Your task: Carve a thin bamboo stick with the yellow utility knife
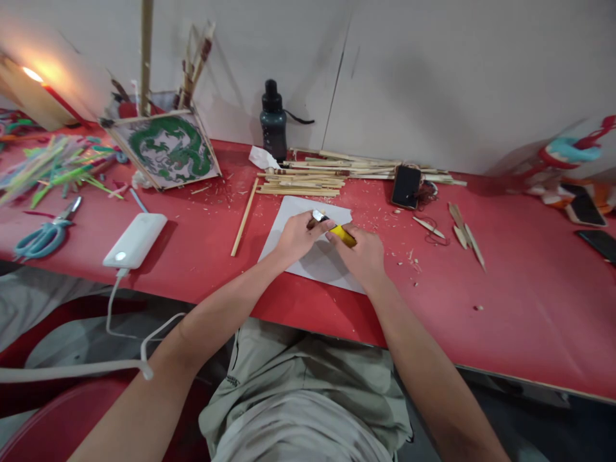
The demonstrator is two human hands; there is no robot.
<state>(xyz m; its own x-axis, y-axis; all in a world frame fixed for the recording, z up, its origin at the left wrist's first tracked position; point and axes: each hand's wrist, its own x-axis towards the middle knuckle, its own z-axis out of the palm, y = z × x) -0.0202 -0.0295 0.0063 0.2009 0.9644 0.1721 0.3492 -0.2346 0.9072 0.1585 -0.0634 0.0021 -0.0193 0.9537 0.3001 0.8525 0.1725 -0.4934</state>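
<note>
My right hand is closed around a yellow utility knife, its blade pointing up and left. My left hand is pinched right at the blade tip, holding something small and dark that I cannot make out. Both hands rest over a white sheet of paper lying on the red table.
Bamboo sticks are piled behind the paper, one loose stick to the left. A dark bottle, a dragon-painted lantern frame, a white power bank, scissors, a phone and cut bamboo slivers lie around.
</note>
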